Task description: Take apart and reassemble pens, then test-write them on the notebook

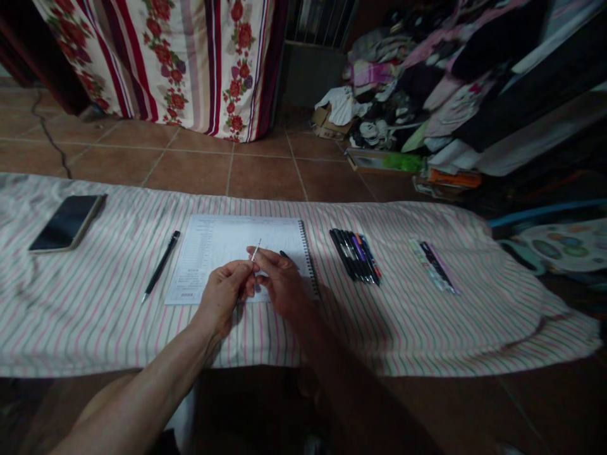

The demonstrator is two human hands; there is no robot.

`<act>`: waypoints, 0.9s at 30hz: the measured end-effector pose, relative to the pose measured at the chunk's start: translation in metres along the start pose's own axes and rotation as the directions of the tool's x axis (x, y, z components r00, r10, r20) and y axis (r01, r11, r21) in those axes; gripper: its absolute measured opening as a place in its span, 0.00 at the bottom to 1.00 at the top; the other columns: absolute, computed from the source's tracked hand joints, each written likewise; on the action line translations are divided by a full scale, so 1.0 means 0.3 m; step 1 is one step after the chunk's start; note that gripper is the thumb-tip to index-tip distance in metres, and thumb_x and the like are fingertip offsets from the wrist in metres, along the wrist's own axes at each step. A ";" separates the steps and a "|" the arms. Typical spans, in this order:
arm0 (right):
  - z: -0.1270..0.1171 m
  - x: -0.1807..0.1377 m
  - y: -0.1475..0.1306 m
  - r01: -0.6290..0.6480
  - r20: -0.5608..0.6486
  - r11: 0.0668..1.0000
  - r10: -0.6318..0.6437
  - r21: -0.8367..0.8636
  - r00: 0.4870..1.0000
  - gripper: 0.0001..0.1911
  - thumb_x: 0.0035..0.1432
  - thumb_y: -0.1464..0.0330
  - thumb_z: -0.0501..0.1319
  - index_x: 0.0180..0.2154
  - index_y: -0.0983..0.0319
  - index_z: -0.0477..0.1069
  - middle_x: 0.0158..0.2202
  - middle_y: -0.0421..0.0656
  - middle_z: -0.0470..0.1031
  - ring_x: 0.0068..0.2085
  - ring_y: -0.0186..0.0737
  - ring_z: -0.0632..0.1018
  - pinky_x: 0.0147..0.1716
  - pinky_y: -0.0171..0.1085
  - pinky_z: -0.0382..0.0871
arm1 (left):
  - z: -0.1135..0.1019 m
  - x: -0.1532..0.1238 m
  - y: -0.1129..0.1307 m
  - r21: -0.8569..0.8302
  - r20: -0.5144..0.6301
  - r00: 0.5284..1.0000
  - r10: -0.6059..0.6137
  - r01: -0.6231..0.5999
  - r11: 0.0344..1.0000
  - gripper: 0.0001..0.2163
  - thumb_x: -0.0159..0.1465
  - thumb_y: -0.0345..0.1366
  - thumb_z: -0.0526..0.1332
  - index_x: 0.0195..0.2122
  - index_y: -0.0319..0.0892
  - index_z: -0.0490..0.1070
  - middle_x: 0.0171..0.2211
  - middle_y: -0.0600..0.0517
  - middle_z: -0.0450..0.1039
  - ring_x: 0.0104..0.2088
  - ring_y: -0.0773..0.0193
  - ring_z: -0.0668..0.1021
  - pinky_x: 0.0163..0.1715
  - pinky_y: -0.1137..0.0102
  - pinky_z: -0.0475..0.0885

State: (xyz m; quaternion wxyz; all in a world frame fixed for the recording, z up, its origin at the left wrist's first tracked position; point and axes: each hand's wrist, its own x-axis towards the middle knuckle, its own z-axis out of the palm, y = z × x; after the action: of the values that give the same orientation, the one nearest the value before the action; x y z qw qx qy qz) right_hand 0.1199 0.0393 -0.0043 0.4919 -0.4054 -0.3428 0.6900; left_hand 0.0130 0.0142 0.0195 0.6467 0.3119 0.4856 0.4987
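Over the spiral notebook (194, 237), my left hand (230, 281) and my right hand (279, 278) meet with their fingertips closed in a pinch. Between them is a thin white stick (257, 249) with dark marks near its upper end, pointing up and slightly right. It looks like a pen refill, but its lower end is hidden by my fingers. Behind my right hand a dark pen-like piece (284, 254) shows; whether it lies on the page or is held, I cannot tell. To the left of the notebook lies a black pen (161, 266).
Right of the notebook is a row of several pens (355, 256). Farther right lie a few more pens (435, 266). A phone (66, 222) rests at the left on the striped cloth (114, 316). Beyond are a floral curtain (190, 63) and piled clothes (417, 82).
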 end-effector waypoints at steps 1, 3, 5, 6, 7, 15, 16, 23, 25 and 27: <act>-0.001 -0.001 -0.002 -0.006 -0.002 1.000 0.006 0.009 1.000 0.17 0.47 0.59 0.66 0.38 0.60 0.76 0.25 0.37 0.70 0.23 0.28 0.69 0.23 0.32 0.61 | 0.001 -0.001 0.000 0.004 -0.006 1.000 0.001 -0.001 1.000 0.10 0.55 0.41 0.61 0.26 0.38 0.72 0.14 0.57 0.64 0.17 0.73 0.64 0.21 0.75 0.58; -0.001 -0.002 -0.006 -0.012 0.006 1.000 0.012 0.029 1.000 0.17 0.46 0.60 0.67 0.38 0.60 0.76 0.25 0.36 0.70 0.22 0.28 0.69 0.22 0.32 0.60 | 0.003 -0.004 0.002 0.017 -0.022 1.000 0.004 -0.004 1.000 0.11 0.54 0.42 0.62 0.27 0.37 0.72 0.14 0.57 0.65 0.17 0.74 0.64 0.20 0.76 0.58; 0.000 -0.004 -0.011 -0.015 0.014 0.999 0.015 0.042 1.000 0.16 0.45 0.60 0.67 0.36 0.60 0.76 0.25 0.36 0.70 0.22 0.28 0.69 0.23 0.32 0.60 | 0.005 -0.006 0.005 0.033 -0.040 0.999 0.013 -0.012 0.999 0.11 0.54 0.42 0.62 0.26 0.37 0.72 0.15 0.56 0.65 0.17 0.74 0.65 0.20 0.76 0.58; 0.001 -0.005 -0.012 -0.018 0.016 0.999 0.017 0.044 1.000 0.15 0.45 0.61 0.67 0.35 0.61 0.76 0.25 0.36 0.70 0.23 0.28 0.69 0.23 0.32 0.60 | 0.006 -0.008 0.006 0.042 -0.048 0.999 0.020 -0.018 0.999 0.11 0.54 0.42 0.63 0.25 0.37 0.72 0.15 0.56 0.65 0.17 0.74 0.65 0.20 0.76 0.58; 0.002 -0.006 -0.014 -0.019 0.016 0.999 0.018 0.043 1.000 0.14 0.44 0.61 0.67 0.34 0.61 0.76 0.25 0.36 0.70 0.23 0.28 0.69 0.24 0.32 0.60 | 0.007 -0.009 0.008 0.052 -0.056 0.998 0.027 -0.024 0.998 0.12 0.53 0.42 0.63 0.24 0.37 0.71 0.15 0.56 0.65 0.17 0.74 0.65 0.20 0.76 0.58; 0.026 -0.019 -0.024 -0.012 -0.015 0.997 0.014 0.078 1.000 0.11 0.43 0.63 0.67 0.31 0.60 0.77 0.27 0.38 0.71 0.29 0.31 0.69 0.27 0.31 0.61 | 0.016 -0.014 0.012 0.071 -0.119 0.991 0.067 -0.059 0.996 0.11 0.51 0.41 0.66 0.26 0.37 0.74 0.17 0.56 0.67 0.19 0.74 0.65 0.20 0.77 0.58; 0.029 -0.021 -0.026 -0.011 -0.018 0.997 0.013 0.077 1.000 0.11 0.43 0.62 0.67 0.31 0.60 0.77 0.27 0.38 0.71 0.29 0.31 0.69 0.27 0.31 0.61 | 0.018 -0.015 0.012 0.073 -0.121 0.990 0.077 -0.068 0.995 0.11 0.51 0.41 0.66 0.26 0.37 0.74 0.17 0.56 0.67 0.19 0.74 0.65 0.20 0.77 0.58; 0.039 -0.041 -0.049 0.004 -0.022 1.000 -0.003 0.030 1.000 0.08 0.46 0.62 0.65 0.31 0.57 0.77 0.30 0.41 0.73 0.32 0.35 0.71 0.26 0.32 0.63 | 0.018 -0.018 0.012 0.222 -0.136 0.969 0.208 -0.175 0.959 0.09 0.53 0.40 0.64 0.27 0.38 0.76 0.19 0.56 0.68 0.20 0.73 0.65 0.22 0.76 0.61; 0.040 -0.046 -0.054 0.009 -0.021 1.000 -0.008 0.030 1.000 0.08 0.48 0.62 0.64 0.30 0.57 0.77 0.30 0.41 0.74 0.32 0.35 0.71 0.27 0.32 0.64 | 0.018 -0.018 0.013 0.243 -0.132 0.968 0.215 -0.179 0.953 0.09 0.54 0.40 0.63 0.27 0.39 0.76 0.19 0.56 0.68 0.20 0.72 0.65 0.22 0.76 0.61; 0.041 -0.047 -0.053 0.005 -0.027 0.999 -0.004 0.036 1.000 0.08 0.49 0.62 0.64 0.31 0.58 0.77 0.31 0.41 0.74 0.33 0.34 0.71 0.29 0.33 0.65 | 0.020 -0.020 0.014 0.249 -0.133 0.968 0.211 -0.173 0.953 0.08 0.54 0.39 0.63 0.27 0.39 0.76 0.19 0.55 0.68 0.20 0.72 0.65 0.22 0.75 0.61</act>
State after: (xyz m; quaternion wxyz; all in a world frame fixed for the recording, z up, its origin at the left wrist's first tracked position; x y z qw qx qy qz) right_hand 0.1181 0.0295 0.0181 0.5052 -0.4052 -0.3246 0.6894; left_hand 0.0171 0.0104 0.0270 0.5129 0.3917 0.5582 0.5214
